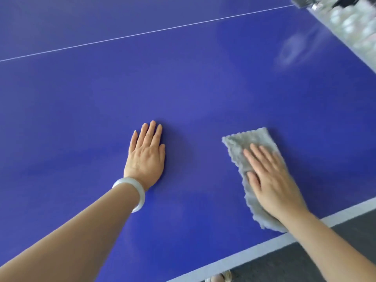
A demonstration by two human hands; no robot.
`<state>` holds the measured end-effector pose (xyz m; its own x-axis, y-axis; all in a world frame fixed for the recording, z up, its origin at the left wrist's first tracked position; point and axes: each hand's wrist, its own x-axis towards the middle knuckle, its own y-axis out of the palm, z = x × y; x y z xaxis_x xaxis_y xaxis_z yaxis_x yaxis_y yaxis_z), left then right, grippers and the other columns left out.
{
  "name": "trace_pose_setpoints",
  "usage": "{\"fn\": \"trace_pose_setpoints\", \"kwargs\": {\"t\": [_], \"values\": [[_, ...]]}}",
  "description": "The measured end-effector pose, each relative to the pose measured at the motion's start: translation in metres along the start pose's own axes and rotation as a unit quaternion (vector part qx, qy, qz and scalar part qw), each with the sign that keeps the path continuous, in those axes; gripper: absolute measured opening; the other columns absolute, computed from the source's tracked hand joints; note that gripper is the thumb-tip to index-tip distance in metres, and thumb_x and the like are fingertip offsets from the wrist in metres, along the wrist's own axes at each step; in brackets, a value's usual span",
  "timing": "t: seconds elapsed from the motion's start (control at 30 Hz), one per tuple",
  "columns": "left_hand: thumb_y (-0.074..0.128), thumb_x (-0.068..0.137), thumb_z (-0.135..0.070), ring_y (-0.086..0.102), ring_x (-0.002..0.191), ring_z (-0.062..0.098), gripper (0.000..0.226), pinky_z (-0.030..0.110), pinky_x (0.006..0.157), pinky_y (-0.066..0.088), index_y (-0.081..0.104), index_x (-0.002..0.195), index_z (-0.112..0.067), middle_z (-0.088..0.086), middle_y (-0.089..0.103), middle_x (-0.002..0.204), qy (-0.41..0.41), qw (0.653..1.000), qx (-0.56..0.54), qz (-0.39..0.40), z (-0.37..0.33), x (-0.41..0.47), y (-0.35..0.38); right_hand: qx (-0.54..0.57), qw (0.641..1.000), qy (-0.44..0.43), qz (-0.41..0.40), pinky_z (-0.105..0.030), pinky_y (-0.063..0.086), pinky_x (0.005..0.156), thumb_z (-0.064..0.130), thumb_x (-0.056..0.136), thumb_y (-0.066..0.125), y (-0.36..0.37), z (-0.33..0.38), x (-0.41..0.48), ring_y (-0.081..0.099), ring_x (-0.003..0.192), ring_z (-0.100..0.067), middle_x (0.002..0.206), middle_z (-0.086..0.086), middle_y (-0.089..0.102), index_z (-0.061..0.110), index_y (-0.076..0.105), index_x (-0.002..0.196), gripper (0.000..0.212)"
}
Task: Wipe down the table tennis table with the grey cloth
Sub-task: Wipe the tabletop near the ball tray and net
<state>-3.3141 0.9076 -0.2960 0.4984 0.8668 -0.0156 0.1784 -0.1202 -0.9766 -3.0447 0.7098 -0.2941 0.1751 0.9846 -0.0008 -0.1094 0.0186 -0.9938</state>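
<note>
Flat right hand [270,180] presses grey cloth [242,147]; flat left hand [146,155] rests on table [183,88].

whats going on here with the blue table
A person is wiping a blue table tennis table with a grey cloth. The right hand presses flat on the cloth near the white edge line. The left hand, a pale bangle on its wrist, rests flat on the bare surface beside it.

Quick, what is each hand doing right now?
Left hand: open, flat on the blue table, holding nothing.
Right hand: open, straight fingers pressing the grey cloth onto the table.
</note>
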Motion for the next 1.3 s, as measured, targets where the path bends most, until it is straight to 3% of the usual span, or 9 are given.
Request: {"fn": "trace_pose_setpoints", "kwargs": {"t": [0.1, 0.2, 0.37, 0.5, 0.67, 0.8, 1.0, 1.1, 1.3], "values": [[0.028, 0.105, -0.027, 0.004, 0.153, 0.018, 0.055, 0.037, 0.125, 0.000, 0.019, 0.158, -0.016, 0.000, 0.010, 0.166, -0.008, 1.000, -0.001, 0.001, -0.002, 0.000, 0.001, 0.014, 0.983, 0.184, -0.008, -0.052, 0.020, 0.121, 0.039, 0.103, 0.011, -0.010, -0.067, 0.018, 0.023, 0.150, -0.031, 0.161, -0.016, 0.029, 0.007, 0.030, 0.154, 0.064], [0.021, 0.103, -0.031, 0.004, 0.153, 0.016, 0.056, 0.036, 0.125, -0.001, 0.020, 0.158, -0.017, -0.003, 0.009, 0.165, -0.011, 1.000, -0.002, 0.002, -0.001, 0.000, 0.000, 0.018, 0.954, 0.297, -0.047, -0.053, 0.015, 0.122, 0.030, 0.103, 0.021, -0.005, -0.021, 0.036, 0.019, 0.150, -0.036, 0.162, -0.018, 0.023, 0.004, 0.024, 0.156, 0.059], [0.013, 0.099, -0.041, 0.003, 0.153, 0.012, 0.063, 0.029, 0.123, -0.005, 0.019, 0.158, -0.020, -0.007, 0.007, 0.164, -0.008, 1.000, 0.006, 0.010, 0.002, 0.000, 0.000, 0.051, 0.997, -0.062, -0.001, -0.049, 0.013, 0.121, 0.036, 0.100, 0.036, 0.016, 0.117, 0.010, 0.015, 0.152, -0.032, 0.164, -0.013, 0.021, 0.007, 0.028, 0.155, 0.063], [0.014, 0.099, -0.041, 0.004, 0.153, 0.012, 0.062, 0.031, 0.124, -0.003, 0.018, 0.158, -0.022, -0.005, 0.009, 0.165, -0.015, 1.000, 0.015, 0.013, 0.002, 0.001, 0.001, 0.068, 0.968, -0.238, 0.042, -0.043, 0.011, 0.124, 0.035, 0.103, 0.037, 0.003, 0.030, 0.014, 0.012, 0.153, -0.019, 0.165, 0.000, 0.020, 0.020, 0.030, 0.156, 0.056], [0.016, 0.100, -0.039, 0.003, 0.153, 0.012, 0.061, 0.034, 0.124, -0.001, 0.018, 0.158, -0.021, -0.005, 0.011, 0.166, -0.024, 0.999, 0.015, 0.017, -0.002, 0.001, 0.001, 0.043, 0.998, 0.045, -0.002, -0.051, 0.019, 0.122, 0.035, 0.101, 0.023, -0.021, -0.147, 0.057, 0.015, 0.153, -0.024, 0.164, -0.008, 0.021, 0.011, 0.030, 0.155, 0.059], [0.016, 0.100, -0.039, 0.003, 0.153, 0.012, 0.062, 0.037, 0.125, 0.002, 0.018, 0.158, -0.020, -0.004, 0.011, 0.166, -0.026, 0.999, 0.018, 0.017, -0.003, 0.001, 0.002, 0.037, 0.960, 0.274, -0.045, -0.052, 0.011, 0.122, 0.027, 0.103, 0.025, -0.014, -0.119, 0.119, 0.015, 0.151, -0.033, 0.164, -0.014, 0.019, 0.006, 0.023, 0.156, 0.057], [0.017, 0.101, -0.037, 0.004, 0.153, 0.012, 0.060, 0.040, 0.125, 0.006, 0.019, 0.158, -0.018, -0.004, 0.012, 0.165, -0.023, 0.999, 0.015, 0.019, -0.003, 0.001, -0.001, 0.054, 0.994, -0.098, 0.005, -0.048, 0.010, 0.124, 0.032, 0.101, 0.026, 0.017, 0.106, 0.124, 0.009, 0.153, -0.026, 0.165, -0.009, 0.018, 0.010, 0.024, 0.157, 0.060], [0.020, 0.102, -0.035, 0.004, 0.153, 0.012, 0.058, 0.039, 0.124, 0.007, 0.020, 0.158, -0.017, -0.004, 0.013, 0.165, -0.018, 1.000, 0.010, 0.022, -0.002, 0.001, -0.004, 0.063, 0.973, -0.221, 0.033, -0.045, 0.011, 0.125, 0.035, 0.103, 0.025, 0.016, 0.095, 0.136, 0.009, 0.154, -0.020, 0.165, -0.004, 0.019, 0.016, 0.027, 0.157, 0.057], [0.028, 0.100, -0.030, 0.025, 0.149, 0.023, 0.056, 0.043, 0.122, 0.015, 0.037, 0.152, -0.011, 0.004, 0.030, 0.160, -0.023, 1.000, -0.004, 0.007, -0.006, 0.003, -0.005, 0.037, 0.996, 0.079, 0.006, -0.046, 0.008, 0.124, 0.030, 0.104, 0.024, -0.006, -0.068, 0.236, 0.012, 0.153, -0.025, 0.166, -0.008, 0.014, 0.012, 0.020, 0.158, 0.057]]}}
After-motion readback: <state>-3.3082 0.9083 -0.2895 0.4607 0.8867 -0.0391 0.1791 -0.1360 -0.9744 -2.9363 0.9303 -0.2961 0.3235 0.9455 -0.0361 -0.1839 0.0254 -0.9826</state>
